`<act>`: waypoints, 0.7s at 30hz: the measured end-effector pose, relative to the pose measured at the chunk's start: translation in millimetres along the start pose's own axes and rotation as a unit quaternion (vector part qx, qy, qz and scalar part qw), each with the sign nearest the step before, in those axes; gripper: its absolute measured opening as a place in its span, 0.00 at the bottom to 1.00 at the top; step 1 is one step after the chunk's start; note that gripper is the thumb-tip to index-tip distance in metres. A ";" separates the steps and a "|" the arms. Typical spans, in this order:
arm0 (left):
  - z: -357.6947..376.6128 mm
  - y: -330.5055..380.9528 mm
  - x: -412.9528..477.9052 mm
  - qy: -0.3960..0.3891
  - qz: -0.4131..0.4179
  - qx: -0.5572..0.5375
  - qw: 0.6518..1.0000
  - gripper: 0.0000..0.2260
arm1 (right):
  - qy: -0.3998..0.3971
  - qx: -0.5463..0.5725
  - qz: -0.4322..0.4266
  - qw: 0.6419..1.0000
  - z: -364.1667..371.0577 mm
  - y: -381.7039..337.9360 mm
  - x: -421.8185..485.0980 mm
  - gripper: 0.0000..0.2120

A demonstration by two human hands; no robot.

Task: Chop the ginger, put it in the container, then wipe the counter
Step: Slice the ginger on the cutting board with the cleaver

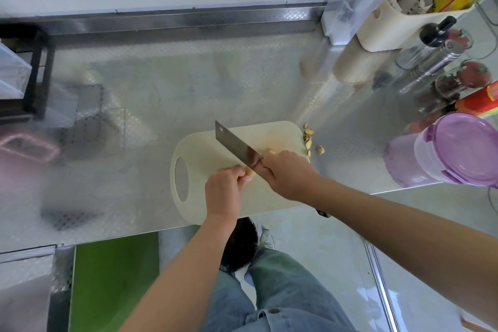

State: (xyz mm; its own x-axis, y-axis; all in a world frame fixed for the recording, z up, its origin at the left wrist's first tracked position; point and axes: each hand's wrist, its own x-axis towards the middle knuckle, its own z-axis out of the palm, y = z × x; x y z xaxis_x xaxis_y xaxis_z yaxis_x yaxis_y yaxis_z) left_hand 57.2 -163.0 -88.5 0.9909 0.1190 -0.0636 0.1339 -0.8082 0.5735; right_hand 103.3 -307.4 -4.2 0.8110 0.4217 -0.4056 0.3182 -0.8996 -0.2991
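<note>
Head view: an embossed steel surface (134, 116) carries a cream plastic cutting board (204, 148) with an oval handle hole. On the board, the left hand (225, 191) has its grip curled, the fingertips pinching a small pale piece of ginger (250, 173) down against it. Just right of those fingers, a broad steel cleaver (237, 147) stands edge-down. The right hand (285, 174) has its grip wrapped round the hidden handle. A few cut yellow bits (270, 151) lie by that hand. Past the board's right corner, ginger scraps (308, 140) litter the surface. At far right stands a round clear container (452, 148) with a purple lid on it. By my judgement the chopping is only partly done. Moving the ginger into a container and wiping the surface both remain.
</note>
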 end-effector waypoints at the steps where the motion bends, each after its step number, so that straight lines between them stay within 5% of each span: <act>1: 0.4 0.4 -0.5 0.002 -0.002 0.000 1.000 0.07 | -0.010 -0.018 0.001 1.000 0.2 -2.0 -1.1 0.11; 21: -0.9 2.3 3.4 -0.008 0.055 0.041 0.998 0.12 | -0.056 -0.035 0.052 0.997 9.3 -16.9 2.8 0.11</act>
State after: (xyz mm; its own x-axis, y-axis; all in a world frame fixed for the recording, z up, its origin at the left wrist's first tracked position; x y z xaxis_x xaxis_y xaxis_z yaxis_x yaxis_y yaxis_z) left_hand 60.8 -164.0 -86.7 0.9997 0.0180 -0.0183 0.0248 -0.8603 0.5091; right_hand 95.5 -289.9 -8.3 0.7832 0.3326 -0.5254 0.2718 -0.9430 -0.1918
